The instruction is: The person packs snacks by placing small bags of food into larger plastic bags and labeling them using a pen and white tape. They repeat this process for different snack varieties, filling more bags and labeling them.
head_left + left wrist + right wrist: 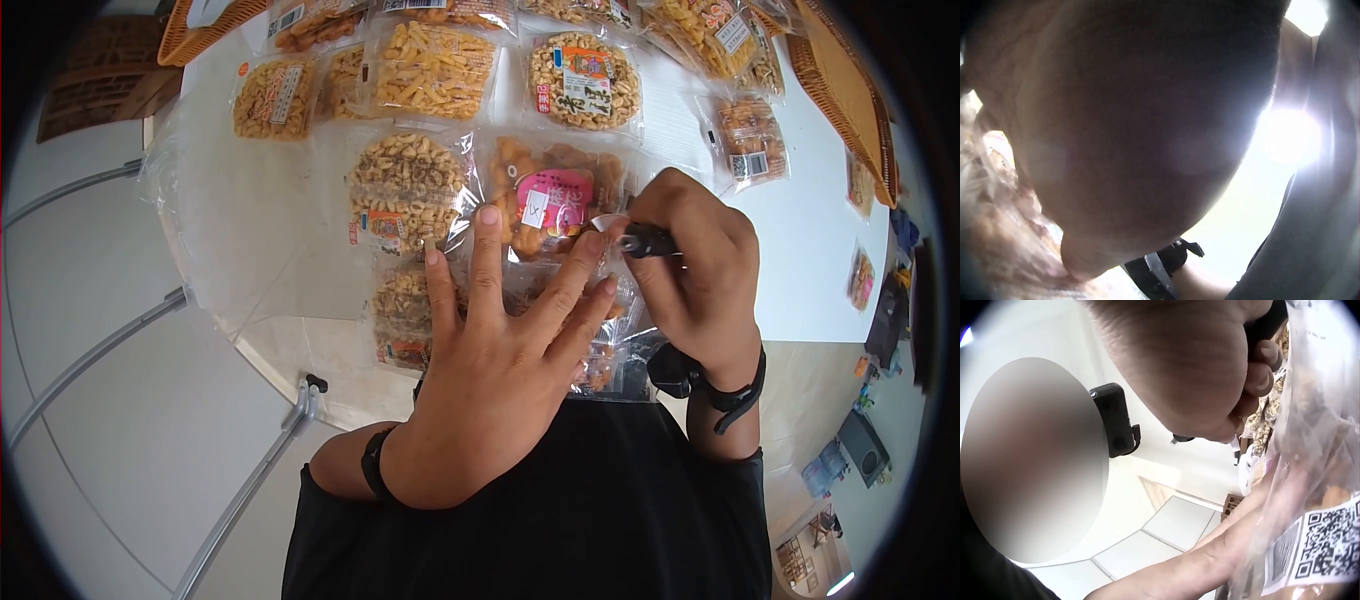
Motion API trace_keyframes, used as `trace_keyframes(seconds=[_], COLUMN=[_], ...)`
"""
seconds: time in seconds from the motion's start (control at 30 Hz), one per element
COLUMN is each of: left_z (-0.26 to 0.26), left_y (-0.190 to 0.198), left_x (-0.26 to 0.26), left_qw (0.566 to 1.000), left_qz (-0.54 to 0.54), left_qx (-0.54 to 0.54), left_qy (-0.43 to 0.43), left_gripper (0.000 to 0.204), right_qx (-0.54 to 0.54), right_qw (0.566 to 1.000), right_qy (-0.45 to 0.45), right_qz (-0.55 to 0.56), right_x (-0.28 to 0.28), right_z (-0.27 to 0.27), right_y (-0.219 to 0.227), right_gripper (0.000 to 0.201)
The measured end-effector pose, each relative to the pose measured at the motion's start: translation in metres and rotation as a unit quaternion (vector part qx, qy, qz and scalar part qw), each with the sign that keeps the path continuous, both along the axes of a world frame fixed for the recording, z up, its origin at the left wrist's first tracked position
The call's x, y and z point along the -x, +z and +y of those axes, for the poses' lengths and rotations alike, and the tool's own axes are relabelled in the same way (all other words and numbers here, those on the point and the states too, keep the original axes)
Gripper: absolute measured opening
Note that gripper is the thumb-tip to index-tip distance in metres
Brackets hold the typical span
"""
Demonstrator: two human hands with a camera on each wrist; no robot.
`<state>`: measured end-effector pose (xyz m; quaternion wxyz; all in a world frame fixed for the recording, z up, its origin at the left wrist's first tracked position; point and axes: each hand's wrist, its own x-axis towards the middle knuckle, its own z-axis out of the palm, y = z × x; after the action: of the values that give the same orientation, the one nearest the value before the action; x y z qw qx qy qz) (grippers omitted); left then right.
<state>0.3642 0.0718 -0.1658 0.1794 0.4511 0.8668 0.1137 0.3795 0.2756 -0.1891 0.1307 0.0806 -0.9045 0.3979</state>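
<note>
My left hand (490, 360) lies with its fingers spread over clear snack bags, the fingertips at the lower edge of a bag with a pink label (567, 200). A small white sticker (536, 209) with a dark mark sits on that label. Curled round a black object (648, 240), my right hand (705, 265) is at the bag's right side; what the object is cannot be told. The left wrist view is mostly filled by the left hand (1141, 125). In the right wrist view the right hand (1185, 362) grips the black object, above a bag with a printed code (1329, 544).
Further snack bags (435, 70) line the far side of the white table (810, 240). A bag of puffed pieces (405, 180) lies left of the pink-labelled one. Wicker baskets (850, 90) stand at the back left and right. Another bag (750, 140) lies to the right.
</note>
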Motion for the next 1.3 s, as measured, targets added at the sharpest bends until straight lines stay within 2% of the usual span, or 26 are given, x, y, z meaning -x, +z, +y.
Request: trace_keyframes(seconds=[0.33, 0.47, 0.6, 0.7, 0.83, 1.3], left_z=[-0.001, 0.0, -0.001, -0.003, -0.002, -0.001], left_y=[0.002, 0.004, 0.006, 0.006, 0.007, 0.011], left_x=[-0.001, 0.0, 0.001, 0.002, 0.001, 0.003], left_qw=[1.0, 1.0, 1.0, 0.999, 1.0, 1.0], left_qz=[-0.002, 0.0, 0.009, -0.02, 0.013, 0.012], left_qx=[0.017, 0.014, 0.017, -0.023, 0.002, 0.007], left_qy=[-0.004, -0.004, -0.016, 0.018, -0.01, -0.018], left_gripper=[0.062, 0.062, 0.062, 0.063, 0.064, 0.062], right_qx=[0.148, 0.245, 0.226, 0.217, 0.224, 0.225], right_qw=[0.98, 0.948, 0.952, 0.955, 0.951, 0.949], right_qy=[-0.12, -0.182, -0.178, -0.169, -0.172, -0.175], right_qz=[-0.06, -0.095, -0.108, -0.115, -0.124, -0.132], right_x=[-0.027, -0.037, -0.044, -0.049, -0.056, -0.063], right_z=[0.0, 0.0, 0.001, 0.001, 0.001, -0.001], right_y=[0.002, 0.003, 0.0, -0.002, -0.005, -0.01], right_gripper=[0.013, 0.014, 0.013, 0.013, 0.012, 0.013])
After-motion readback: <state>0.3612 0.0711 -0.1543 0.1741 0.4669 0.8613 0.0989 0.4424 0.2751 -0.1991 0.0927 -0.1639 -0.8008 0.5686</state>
